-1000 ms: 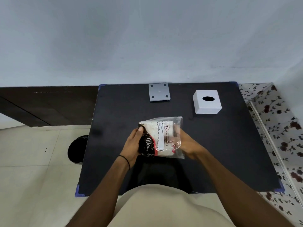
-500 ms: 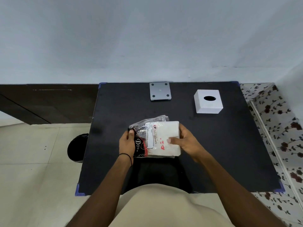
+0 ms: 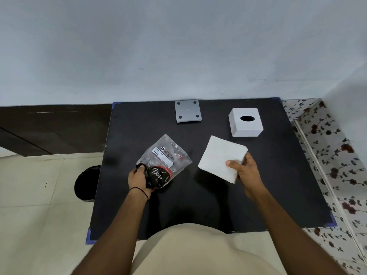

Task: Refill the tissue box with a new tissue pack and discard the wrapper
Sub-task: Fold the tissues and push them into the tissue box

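My right hand [image 3: 245, 173] grips a white stack of tissues [image 3: 220, 157] by its near right corner, held above the black table [image 3: 218, 205]. My left hand [image 3: 139, 178] holds the empty clear plastic wrapper [image 3: 164, 161] by its black and red printed end; the wrapper hangs crumpled to the left of the tissues. The white tissue box [image 3: 245, 123], with an oval slot on top, stands at the table's back right, just beyond the tissue stack. A grey square plate with round feet [image 3: 187, 110] lies at the back middle.
A black bin [image 3: 86, 184] stands on the tiled floor left of the table. A dark wooden panel [image 3: 49, 128] runs along the wall at left. Floral-patterned surface [image 3: 337, 165] borders the table's right edge.
The tissue stack came fully out of the wrapper. My right hand carried it to the right toward the box, while my left hand kept the empty wrapper and drew it left.
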